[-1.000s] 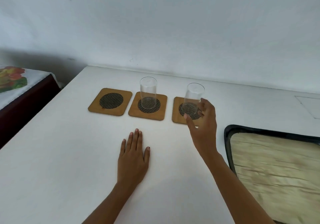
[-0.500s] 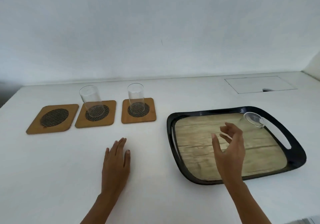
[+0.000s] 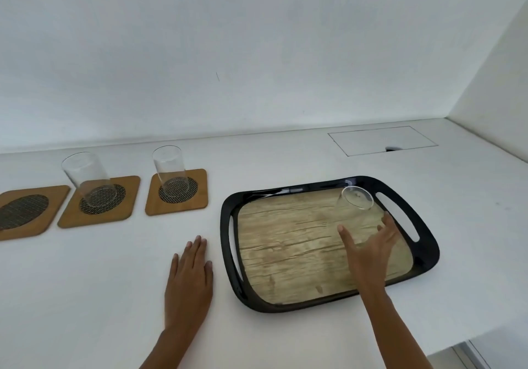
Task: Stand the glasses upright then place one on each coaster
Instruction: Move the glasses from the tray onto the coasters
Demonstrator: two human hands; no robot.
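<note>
Head view: reaching with the right hand [image 3: 368, 250], fingers [image 3: 343, 233] spread and holding nothing, toward the last glass [image 3: 355, 198] lying on its side at the far right corner of the tray [image 3: 425, 257]. Resting the left hand [image 3: 190, 275] flat and empty on the tabletop [image 3: 85, 297]. Two glasses [image 3: 171, 171] standing on coasters; leftmost coaster [image 3: 25, 211] bare. Best closing around the barrel from above, tipping upright gently, guarding against rolling toward the rim.
</note>
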